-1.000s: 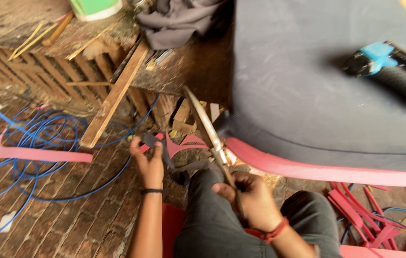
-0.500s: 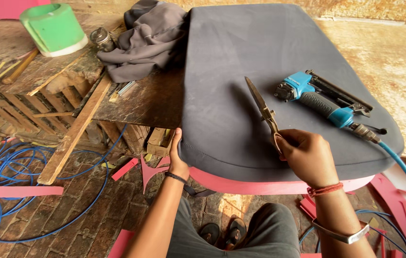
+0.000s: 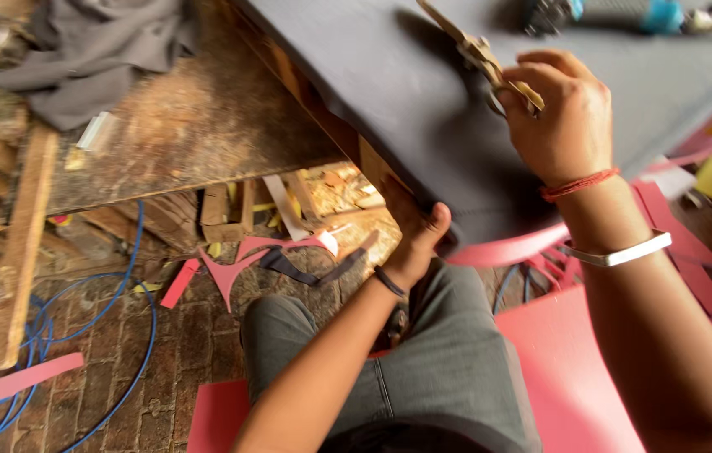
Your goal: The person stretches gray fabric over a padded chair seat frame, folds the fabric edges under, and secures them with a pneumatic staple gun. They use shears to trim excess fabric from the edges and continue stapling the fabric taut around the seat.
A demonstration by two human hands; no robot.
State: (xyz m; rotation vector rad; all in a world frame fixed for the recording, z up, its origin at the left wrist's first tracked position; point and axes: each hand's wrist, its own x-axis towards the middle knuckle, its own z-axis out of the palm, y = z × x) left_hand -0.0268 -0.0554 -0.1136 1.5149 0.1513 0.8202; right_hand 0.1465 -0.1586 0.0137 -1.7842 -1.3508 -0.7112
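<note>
grey fabric hides left hand fingers; right hand holds scissors.

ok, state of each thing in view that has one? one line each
Left hand: gripping the near edge of the dark grey padded panel.
Right hand: closed on the metal scissors.
Metal scissors: blades closed, above the panel.
Dark grey padded panel: lying on the worn wooden bench, overhanging it.
Blue power tool: resting on the panel.
Grey cloth: crumpled on the bench.
</note>
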